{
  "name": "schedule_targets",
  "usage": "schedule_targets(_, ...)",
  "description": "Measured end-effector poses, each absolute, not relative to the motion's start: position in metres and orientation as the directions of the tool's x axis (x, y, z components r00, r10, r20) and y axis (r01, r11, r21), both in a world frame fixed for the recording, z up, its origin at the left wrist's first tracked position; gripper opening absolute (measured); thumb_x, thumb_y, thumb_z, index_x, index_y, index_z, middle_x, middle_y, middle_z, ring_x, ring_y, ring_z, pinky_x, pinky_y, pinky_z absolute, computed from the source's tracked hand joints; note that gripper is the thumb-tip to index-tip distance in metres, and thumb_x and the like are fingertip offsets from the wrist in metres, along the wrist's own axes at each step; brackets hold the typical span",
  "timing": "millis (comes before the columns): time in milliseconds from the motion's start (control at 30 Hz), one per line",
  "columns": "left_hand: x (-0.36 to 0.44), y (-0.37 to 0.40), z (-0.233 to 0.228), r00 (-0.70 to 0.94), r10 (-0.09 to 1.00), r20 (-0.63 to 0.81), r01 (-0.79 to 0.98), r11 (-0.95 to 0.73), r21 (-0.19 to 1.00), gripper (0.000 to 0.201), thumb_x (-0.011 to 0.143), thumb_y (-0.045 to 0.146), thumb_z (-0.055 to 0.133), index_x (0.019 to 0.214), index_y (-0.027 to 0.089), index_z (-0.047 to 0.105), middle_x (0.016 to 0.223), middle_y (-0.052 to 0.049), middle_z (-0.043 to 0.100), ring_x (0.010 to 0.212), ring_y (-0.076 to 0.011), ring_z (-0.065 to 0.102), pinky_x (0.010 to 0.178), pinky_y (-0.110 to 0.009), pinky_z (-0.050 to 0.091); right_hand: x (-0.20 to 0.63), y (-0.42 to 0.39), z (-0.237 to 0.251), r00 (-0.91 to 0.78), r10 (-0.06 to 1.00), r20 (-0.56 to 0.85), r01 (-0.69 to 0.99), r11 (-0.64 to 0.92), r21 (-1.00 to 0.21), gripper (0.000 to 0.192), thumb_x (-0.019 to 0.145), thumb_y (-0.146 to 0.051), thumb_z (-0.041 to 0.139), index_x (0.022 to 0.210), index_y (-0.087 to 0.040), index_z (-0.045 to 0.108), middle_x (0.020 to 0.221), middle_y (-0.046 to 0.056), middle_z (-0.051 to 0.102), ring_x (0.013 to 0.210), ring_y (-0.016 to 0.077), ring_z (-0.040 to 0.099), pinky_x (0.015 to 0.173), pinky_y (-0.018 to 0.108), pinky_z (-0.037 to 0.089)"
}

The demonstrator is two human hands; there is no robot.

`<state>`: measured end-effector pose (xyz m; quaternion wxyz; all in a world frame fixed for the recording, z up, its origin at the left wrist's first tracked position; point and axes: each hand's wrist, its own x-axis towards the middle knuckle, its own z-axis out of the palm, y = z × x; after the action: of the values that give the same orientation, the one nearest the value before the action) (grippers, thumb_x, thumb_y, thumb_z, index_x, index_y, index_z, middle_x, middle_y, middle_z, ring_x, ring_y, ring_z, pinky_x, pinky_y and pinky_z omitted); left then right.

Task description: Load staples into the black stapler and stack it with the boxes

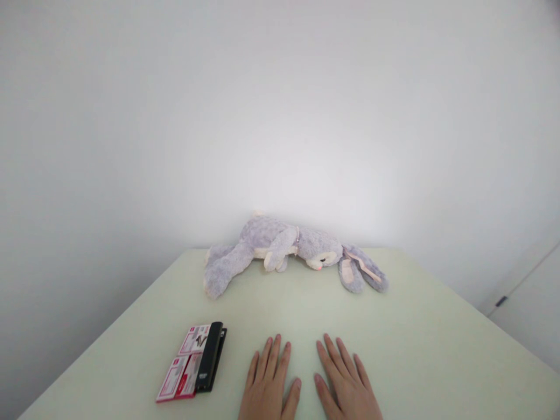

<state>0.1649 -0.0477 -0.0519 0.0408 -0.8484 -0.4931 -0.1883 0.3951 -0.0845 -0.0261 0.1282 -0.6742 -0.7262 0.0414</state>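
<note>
Head view showed, largest of all, a plain, pale wall (280,116), brightest in the middle and greyer toward its sides. Before it stood a table (420,332), its smooth top a pale green, its far edge near the wall and its sides spreading wider toward the person. At the far right was a white panel (536,303), crossed by a thin slanting seam.

A plush rabbit (260,233), lilac-grey and cream, lay on its side along the table's far edge, legs to the left, ears to the right.

Near the front edge of the picture, the left hand (268,391) and right hand (347,391) lay palm down on the table, well short of the rabbit. On each, the fingers were straight and slightly apart, clasping nothing; a strip of tabletop showed between the thumbs.

On the table's left part, near the left hand but not touching it, was a pack (178,373), white with magenta borders and blocks. It carried small magenta logos and a dark product picture; the print was too small to read. A black stapler (209,359) lay along its right edge, with a tiny pale mark, also illegible, toward its near end.

Smaller were a dark fitting (501,301) on the panel's seam and a thin strand (298,239) around the rabbit's neck.
</note>
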Motion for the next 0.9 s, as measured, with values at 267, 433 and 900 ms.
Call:
schedule_targets(267,0.1650,-0.0473,-0.0518,0.457,0.821,0.343,0.853,-0.513,0.093,0.064,0.103,0.046,0.042,0.160,0.035,0.017,0.165,-0.002,0.029,0.148,-0.0305,0.041,0.115,-0.053,0.043,0.3957,-0.0832,-0.0305,-0.056,0.987,0.153,0.972,0.089,-0.217,0.059,0.102,-0.057,0.037,0.157,-0.038,0.030,0.163,-0.003,0.027,0.151,0.0332,0.030,0.119,0.063,0.035)
schedule_targets(433,0.1647,-0.0478,-0.0516,0.454,0.822,0.343,0.854,-0.511,0.094,0.064,0.103,0.046,0.042,0.161,0.036,0.016,0.166,-0.001,0.028,0.149,-0.0300,0.040,0.115,-0.053,0.043,0.3953,-0.0834,-0.0273,-0.055,0.992,0.114,0.973,0.079,-0.217,0.059,0.103,-0.057,0.033,0.158,-0.036,0.028,0.164,-0.004,0.023,0.152,0.0326,0.026,0.121,0.062,0.032)
schedule_targets(900,0.1651,-0.0466,-0.0534,0.456,0.817,0.353,0.856,-0.512,0.078,0.064,0.102,0.045,0.043,0.160,0.035,0.018,0.165,-0.001,0.029,0.148,-0.0299,0.041,0.115,-0.051,0.043,0.3956,-0.0840,-0.0287,-0.065,0.990,0.124,0.972,0.091,-0.215,0.060,0.103,-0.057,0.033,0.158,-0.033,0.028,0.164,-0.004,0.021,0.153,0.0329,0.025,0.121,0.064,0.031)
